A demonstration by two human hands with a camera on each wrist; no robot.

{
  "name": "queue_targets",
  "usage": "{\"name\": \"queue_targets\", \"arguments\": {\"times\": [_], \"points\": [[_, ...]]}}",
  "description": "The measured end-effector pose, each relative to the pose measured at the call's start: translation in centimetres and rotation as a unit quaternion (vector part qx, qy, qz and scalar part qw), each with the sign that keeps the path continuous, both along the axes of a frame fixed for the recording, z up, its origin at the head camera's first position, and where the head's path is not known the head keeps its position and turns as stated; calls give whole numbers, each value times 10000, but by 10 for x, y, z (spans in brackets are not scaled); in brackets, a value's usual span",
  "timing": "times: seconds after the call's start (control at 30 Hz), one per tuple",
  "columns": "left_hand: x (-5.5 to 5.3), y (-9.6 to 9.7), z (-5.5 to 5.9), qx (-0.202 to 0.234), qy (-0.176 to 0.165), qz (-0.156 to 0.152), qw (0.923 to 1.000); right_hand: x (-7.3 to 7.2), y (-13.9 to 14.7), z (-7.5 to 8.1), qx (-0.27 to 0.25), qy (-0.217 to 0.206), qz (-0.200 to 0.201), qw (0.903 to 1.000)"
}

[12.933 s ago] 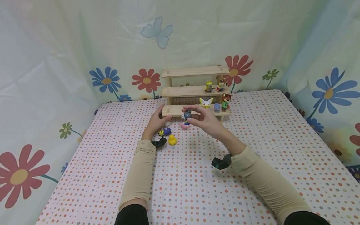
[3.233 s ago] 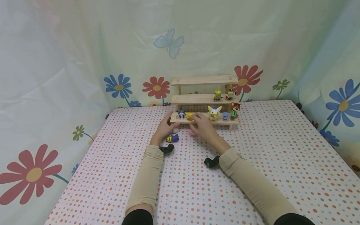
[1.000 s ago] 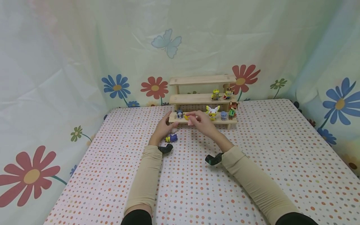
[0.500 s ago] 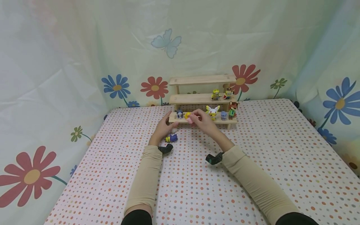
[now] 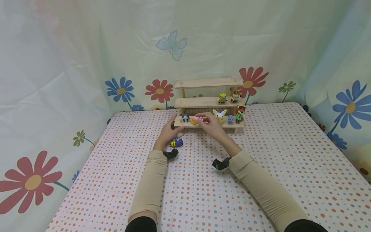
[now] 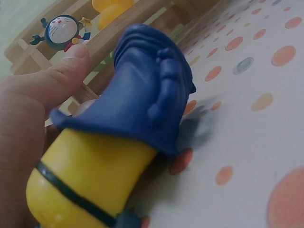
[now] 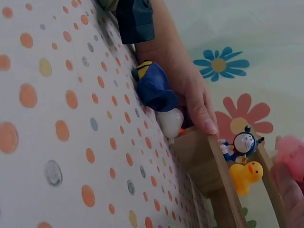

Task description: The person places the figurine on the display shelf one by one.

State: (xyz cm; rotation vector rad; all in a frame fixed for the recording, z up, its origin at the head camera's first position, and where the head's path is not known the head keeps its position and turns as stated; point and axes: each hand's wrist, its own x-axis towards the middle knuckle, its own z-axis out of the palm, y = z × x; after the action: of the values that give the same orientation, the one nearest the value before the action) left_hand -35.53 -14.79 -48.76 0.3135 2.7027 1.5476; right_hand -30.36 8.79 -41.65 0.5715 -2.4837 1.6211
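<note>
Two bare hands, the left hand (image 5: 167, 133) and the right hand (image 5: 212, 126), free of gloves, rings or other jewellery in the head view. Long beige sleeves (image 5: 147, 185), close-fitting and smooth, covering both forearms from wrist to near the elbow. Black fabric (image 5: 140, 224) showing at the near end of each beige sleeve, on the upper arms. Small dark wrist-worn cameras (image 5: 221, 163), black with a greenish-teal tinge, strapped under each wrist at the cuff. Short, unpainted nail on the left thumb (image 6: 76, 51) in the left wrist view.
</note>
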Motion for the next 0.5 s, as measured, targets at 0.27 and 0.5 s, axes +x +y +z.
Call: {"name": "queue_targets", "arguments": {"times": [0.27,0.5], "points": [[1,1,0,-45,-26,33,10000,-4,0,-8,1181,513,-747,9889],[1,0,-1,-86,-49,68,9999,-3,-2,-18,2103,881,-1356,9642]]}}
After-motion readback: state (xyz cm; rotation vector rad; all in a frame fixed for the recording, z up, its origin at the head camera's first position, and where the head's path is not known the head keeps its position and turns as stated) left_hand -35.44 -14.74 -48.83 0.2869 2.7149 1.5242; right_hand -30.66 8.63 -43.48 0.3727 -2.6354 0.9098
